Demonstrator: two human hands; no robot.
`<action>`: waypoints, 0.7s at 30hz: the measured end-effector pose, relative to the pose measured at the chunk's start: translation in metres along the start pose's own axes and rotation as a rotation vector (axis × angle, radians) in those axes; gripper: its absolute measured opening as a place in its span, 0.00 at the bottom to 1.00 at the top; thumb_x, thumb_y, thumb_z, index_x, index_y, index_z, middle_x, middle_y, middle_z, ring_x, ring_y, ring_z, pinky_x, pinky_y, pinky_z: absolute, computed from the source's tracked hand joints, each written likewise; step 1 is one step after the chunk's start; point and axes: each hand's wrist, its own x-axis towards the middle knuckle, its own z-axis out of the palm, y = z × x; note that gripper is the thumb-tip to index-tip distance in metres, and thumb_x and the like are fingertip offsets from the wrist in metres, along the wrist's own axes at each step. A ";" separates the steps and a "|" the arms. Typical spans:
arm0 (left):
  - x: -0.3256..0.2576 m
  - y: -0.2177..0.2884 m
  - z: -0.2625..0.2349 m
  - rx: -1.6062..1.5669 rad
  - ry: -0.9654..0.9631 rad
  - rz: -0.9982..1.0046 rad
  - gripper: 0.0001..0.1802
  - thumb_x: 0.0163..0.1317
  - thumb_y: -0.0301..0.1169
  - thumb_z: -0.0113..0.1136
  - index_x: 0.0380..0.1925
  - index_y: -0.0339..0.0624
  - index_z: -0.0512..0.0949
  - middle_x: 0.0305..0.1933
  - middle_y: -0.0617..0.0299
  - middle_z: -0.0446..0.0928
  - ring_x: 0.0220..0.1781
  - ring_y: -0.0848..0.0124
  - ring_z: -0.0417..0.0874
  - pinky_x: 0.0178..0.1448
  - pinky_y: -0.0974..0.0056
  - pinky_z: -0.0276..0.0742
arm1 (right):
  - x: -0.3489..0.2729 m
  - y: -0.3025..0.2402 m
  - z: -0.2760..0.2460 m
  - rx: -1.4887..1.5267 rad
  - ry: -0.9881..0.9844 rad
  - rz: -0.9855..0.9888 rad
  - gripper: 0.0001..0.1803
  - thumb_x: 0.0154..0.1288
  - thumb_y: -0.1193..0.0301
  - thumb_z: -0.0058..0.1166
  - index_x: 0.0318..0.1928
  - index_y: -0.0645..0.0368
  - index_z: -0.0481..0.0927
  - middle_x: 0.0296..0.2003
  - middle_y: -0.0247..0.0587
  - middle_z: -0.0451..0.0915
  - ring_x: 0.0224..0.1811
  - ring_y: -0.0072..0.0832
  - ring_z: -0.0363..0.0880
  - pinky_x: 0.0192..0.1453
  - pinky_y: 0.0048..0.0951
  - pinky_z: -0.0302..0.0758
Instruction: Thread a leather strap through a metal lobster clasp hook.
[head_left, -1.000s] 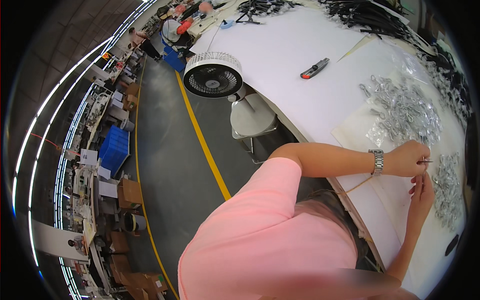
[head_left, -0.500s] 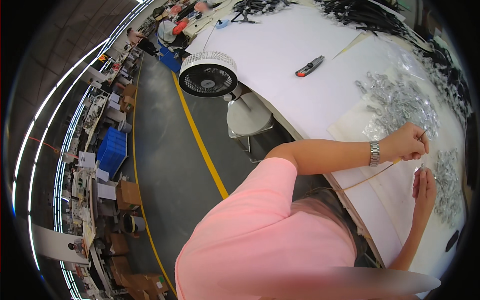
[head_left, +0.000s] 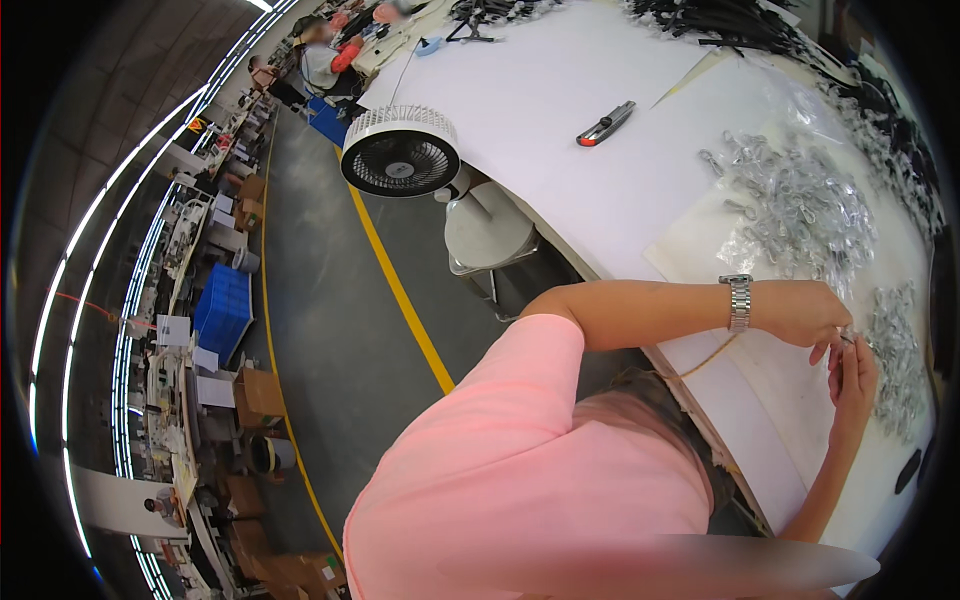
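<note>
My left hand [head_left: 800, 312], with a metal-band watch [head_left: 739, 303] on its wrist, is closed, its fingertips meeting those of my right hand. A thin brown cord [head_left: 710, 357] runs from under that wrist to the table's edge. The thin yellow-handled tool is hidden in my left fist. My right hand [head_left: 853, 375] is raised with its fingers pinched on a small silvery metal piece [head_left: 847, 338], mostly covered by the fingertips. Beside and beyond my hands lie a large pile of silvery metal clasps [head_left: 800, 205] and a smaller pile [head_left: 897, 350].
A box cutter [head_left: 606, 124] lies on the white table [head_left: 540, 100]. Black straps [head_left: 710, 22] are heaped at its far side. A fan [head_left: 402, 150] and a grey stool [head_left: 488, 235] stand at the left edge. Co-workers [head_left: 325, 65] are in the distance.
My left hand has moved down to meet the fingertips of my right hand. The tool tip that stuck out above it no longer shows. The whole view has shifted slightly.
</note>
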 end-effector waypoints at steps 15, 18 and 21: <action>0.006 -0.013 0.031 0.241 0.430 0.064 0.06 0.63 0.25 0.58 0.30 0.38 0.82 0.22 0.57 0.84 0.28 0.59 0.88 0.39 0.56 0.82 | -0.004 -0.007 0.031 0.101 0.085 -0.082 0.15 0.84 0.66 0.45 0.56 0.63 0.79 0.34 0.27 0.75 0.23 0.08 0.64 0.23 0.14 0.58; 0.008 -0.014 0.024 0.126 0.433 0.042 0.06 0.63 0.26 0.58 0.31 0.38 0.84 0.22 0.57 0.84 0.28 0.58 0.87 0.39 0.56 0.82 | 0.010 0.011 0.000 0.559 -0.020 -0.015 0.18 0.83 0.66 0.47 0.61 0.66 0.77 0.42 0.33 0.81 0.29 0.10 0.68 0.31 0.15 0.66; 0.016 -0.017 0.014 -0.006 0.428 0.030 0.08 0.64 0.26 0.57 0.31 0.37 0.85 0.22 0.58 0.84 0.26 0.62 0.87 0.36 0.58 0.82 | 0.006 -0.017 -0.057 1.285 0.254 0.061 0.21 0.83 0.66 0.48 0.67 0.68 0.74 0.54 0.41 0.84 0.36 0.14 0.73 0.42 0.17 0.72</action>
